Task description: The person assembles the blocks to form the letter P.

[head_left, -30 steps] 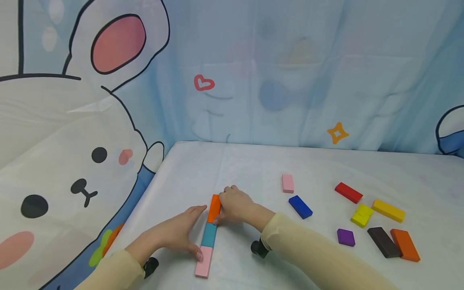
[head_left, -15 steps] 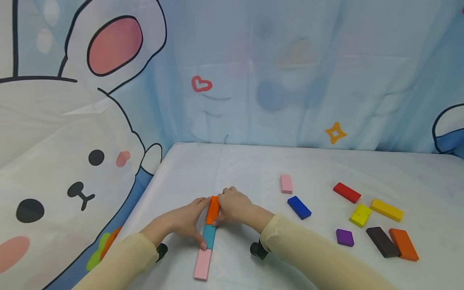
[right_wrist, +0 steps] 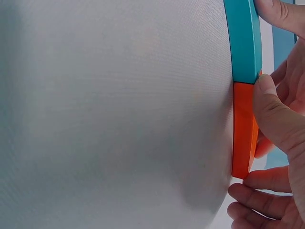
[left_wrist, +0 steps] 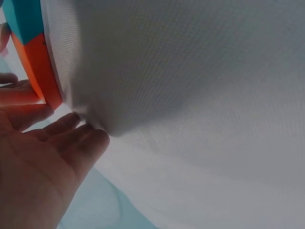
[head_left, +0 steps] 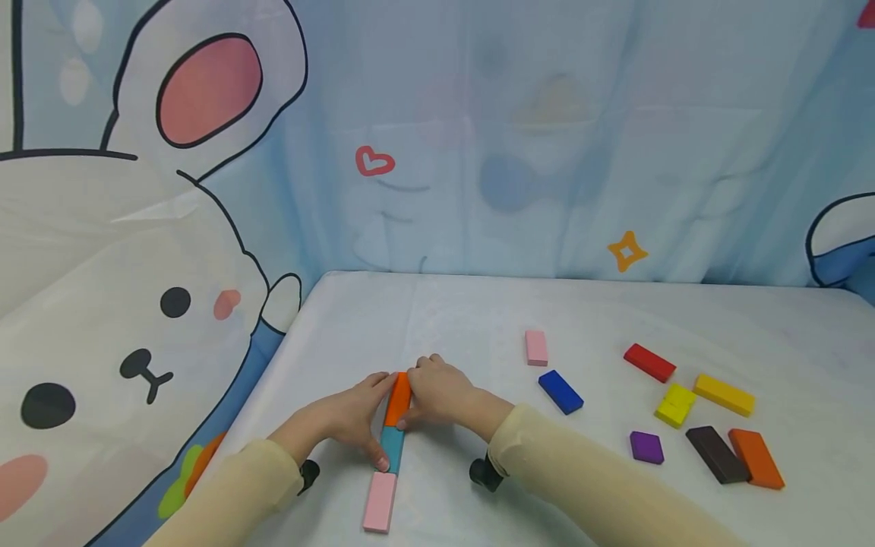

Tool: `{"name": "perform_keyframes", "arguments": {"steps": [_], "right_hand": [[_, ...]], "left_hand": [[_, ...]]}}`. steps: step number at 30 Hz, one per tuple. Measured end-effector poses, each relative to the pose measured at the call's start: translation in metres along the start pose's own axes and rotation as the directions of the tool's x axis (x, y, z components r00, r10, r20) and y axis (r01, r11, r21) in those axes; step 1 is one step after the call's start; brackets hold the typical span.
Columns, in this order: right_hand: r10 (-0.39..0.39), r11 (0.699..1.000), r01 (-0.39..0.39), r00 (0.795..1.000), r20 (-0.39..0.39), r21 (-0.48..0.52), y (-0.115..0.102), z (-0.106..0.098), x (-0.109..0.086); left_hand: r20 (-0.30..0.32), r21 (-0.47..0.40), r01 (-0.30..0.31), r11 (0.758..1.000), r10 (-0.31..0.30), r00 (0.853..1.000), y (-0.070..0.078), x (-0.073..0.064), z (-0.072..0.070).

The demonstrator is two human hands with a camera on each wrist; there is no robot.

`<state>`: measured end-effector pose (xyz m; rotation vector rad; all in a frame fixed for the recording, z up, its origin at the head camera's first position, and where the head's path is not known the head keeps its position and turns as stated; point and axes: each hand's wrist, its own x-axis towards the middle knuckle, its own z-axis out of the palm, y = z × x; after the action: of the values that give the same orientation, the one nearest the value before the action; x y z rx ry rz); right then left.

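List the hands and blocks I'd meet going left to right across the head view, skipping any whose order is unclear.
Left hand, orange rectangular block between both hands, right hand, far pale pink rectangular block, blue rectangular block, purple squarish block, dark brown rectangular block, rightmost orange rectangular block.

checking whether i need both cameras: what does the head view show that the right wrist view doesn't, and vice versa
Head view only: the pink block at the row's near end and, off to the right, the blue block, purple block and red block, among others.

Right wrist view only: a close look at fingertips of the right hand by the row's far end.

Both: the orange block and teal block end to end, plus parts of the right hand and left hand.
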<state>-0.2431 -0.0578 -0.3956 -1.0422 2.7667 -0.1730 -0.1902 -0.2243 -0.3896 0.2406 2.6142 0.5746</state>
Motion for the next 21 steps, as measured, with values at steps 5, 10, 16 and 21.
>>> {"name": "perform_keyframes", "arguments": {"steps": [5, 10, 16, 21], "right_hand": [[0.003, 1.0, -0.003, 1.0, 0.005, 0.005, 0.003, 0.0, -0.002], [-0.009, 1.0, 0.009, 1.0, 0.007, 0.025, 0.008, 0.0, -0.003], [-0.043, 0.993, 0.041, 0.999, 0.011, 0.112, 0.026, -0.004, -0.011], [-0.085, 0.968, 0.079, 0.996, 0.013, 0.238, 0.055, -0.016, -0.03]], "left_hand": [[0.001, -0.003, -0.005, 1.0, 0.005, 1.0, 0.002, 0.002, 0.001], [0.0, -0.002, -0.007, 1.0, 0.007, 1.0, 0.002, 0.001, 0.002], [0.001, -0.004, 0.002, 1.0, -0.002, 1.0, 0.002, 0.0, 0.002], [0.002, 0.007, 0.012, 1.0, -0.012, 1.0, 0.002, -0.002, 0.0]]}}
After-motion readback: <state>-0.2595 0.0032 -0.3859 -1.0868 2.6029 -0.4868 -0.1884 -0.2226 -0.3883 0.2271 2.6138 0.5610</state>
